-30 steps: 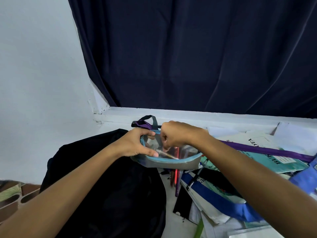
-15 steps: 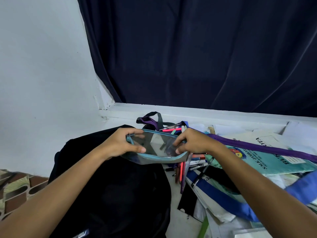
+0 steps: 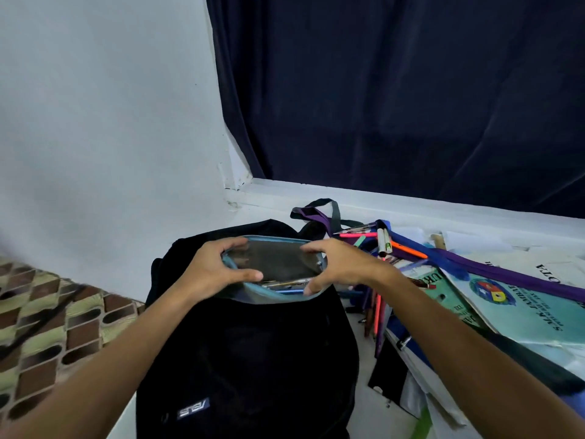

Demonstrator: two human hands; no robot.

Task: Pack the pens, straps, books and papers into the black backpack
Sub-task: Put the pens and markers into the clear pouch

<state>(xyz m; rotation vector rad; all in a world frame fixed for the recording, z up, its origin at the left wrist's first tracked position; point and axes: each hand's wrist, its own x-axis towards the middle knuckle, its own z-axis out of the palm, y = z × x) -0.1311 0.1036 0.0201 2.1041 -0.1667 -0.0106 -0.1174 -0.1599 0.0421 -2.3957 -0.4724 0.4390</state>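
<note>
Clear soft plastic pouch [image 3: 274, 263], blue-trimmed, pens inside, sits over the black backpack [image 3: 247, 350]; my left hand [image 3: 210, 270] and right hand [image 3: 340, 264] pinch its two ends. Judged light and floppy, likely slippery. Best held by the stitched trim.

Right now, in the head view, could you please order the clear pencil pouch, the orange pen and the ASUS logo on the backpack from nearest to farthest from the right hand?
1. Clear pencil pouch: held by the right hand.
2. Orange pen: to its right, among loose pens.
3. ASUS logo: low on the black backpack, nearest the camera.
</note>
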